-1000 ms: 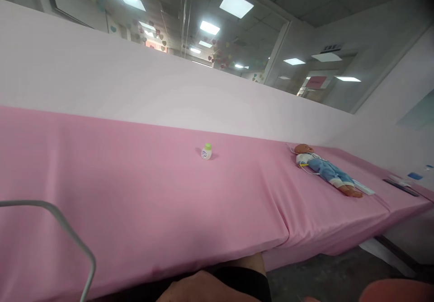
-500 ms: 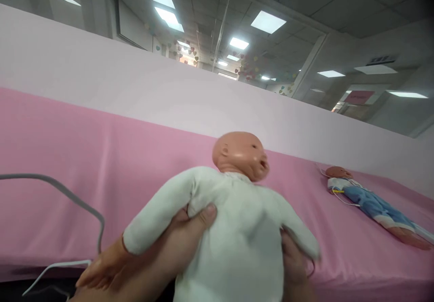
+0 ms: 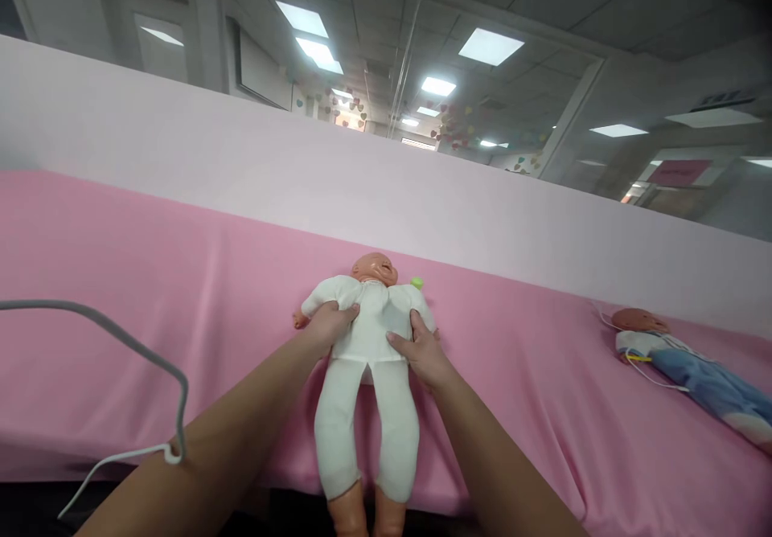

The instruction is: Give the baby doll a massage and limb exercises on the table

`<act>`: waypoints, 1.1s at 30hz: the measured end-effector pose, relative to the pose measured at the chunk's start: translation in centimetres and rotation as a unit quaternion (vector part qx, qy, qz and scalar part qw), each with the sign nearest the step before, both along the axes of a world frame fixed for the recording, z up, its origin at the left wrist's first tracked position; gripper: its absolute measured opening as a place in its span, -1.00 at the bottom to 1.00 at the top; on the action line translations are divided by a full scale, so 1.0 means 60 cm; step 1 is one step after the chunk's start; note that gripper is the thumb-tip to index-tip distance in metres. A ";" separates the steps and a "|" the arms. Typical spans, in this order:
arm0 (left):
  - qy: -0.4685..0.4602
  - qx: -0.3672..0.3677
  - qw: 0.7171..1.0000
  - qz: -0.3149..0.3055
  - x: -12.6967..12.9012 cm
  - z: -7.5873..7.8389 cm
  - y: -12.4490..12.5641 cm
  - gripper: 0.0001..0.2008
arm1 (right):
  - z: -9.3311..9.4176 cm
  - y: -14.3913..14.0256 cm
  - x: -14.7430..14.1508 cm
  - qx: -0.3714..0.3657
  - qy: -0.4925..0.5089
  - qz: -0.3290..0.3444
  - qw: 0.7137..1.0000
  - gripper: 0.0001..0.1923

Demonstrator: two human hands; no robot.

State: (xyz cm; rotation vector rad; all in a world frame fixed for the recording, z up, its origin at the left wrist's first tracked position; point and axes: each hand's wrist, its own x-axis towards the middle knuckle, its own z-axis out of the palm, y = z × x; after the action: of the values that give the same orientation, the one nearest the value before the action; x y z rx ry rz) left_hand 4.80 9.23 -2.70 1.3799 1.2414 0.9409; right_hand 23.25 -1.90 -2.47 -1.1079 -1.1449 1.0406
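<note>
The doll lies face up on the sheet, head far, lower legs reaching past the near edge. The left hand and right hand clasp its trunk from either side. A nudge right could topple the green-capped bottle (mostly hidden behind the shoulder); a pull nearward might slide the legs further off; the wire, overlapping the left forearm in view, could snag.

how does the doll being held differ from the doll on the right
The held doll wears white trousers; the doll on the right wears blue ones. The left hand and right hand hold the held doll; neither touches the doll on the right. Both have bald heads.
</note>
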 end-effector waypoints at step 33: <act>-0.115 0.161 0.979 0.049 0.072 0.104 0.059 -0.75 | 0.014 0.133 0.091 -0.052 -0.235 -0.148 0.959 -0.69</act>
State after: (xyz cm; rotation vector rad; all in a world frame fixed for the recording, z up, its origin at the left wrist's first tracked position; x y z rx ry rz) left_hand 9.12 12.80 3.53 1.4162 1.0189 1.3779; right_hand 28.73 6.07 -1.61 -1.6126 -1.2501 0.6212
